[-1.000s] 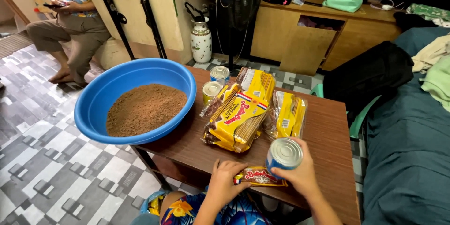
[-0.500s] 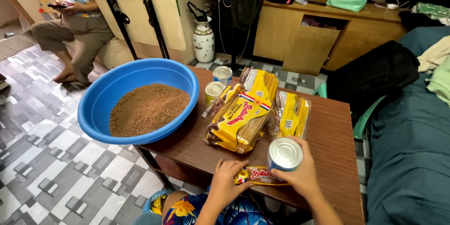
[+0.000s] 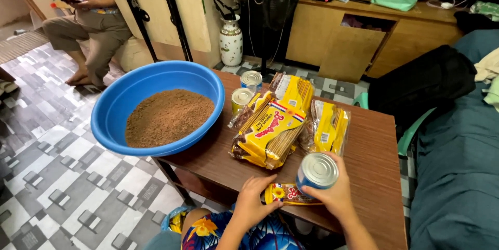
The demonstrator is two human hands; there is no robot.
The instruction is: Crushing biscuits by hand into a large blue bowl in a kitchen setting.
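While the right hand (image 3: pixel 335 195) has its grip clamped around a tin can (image 3: pixel 317 173), held just above the near edge of the wooden table (image 3: pixel 374 167), the left hand (image 3: pixel 252 203) pinches shut on a small yellow packet (image 3: pixel 288 194) lying beneath and left of the can.

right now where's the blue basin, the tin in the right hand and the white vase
blue basin (image 3: pixel 112 107), head view, bare left inner wall
tin (image 3: pixel 318 170), head view, middle of its silver top
right hand (image 3: pixel 338 196), head view, back of hand
white vase (image 3: pixel 231 42), head view, its body
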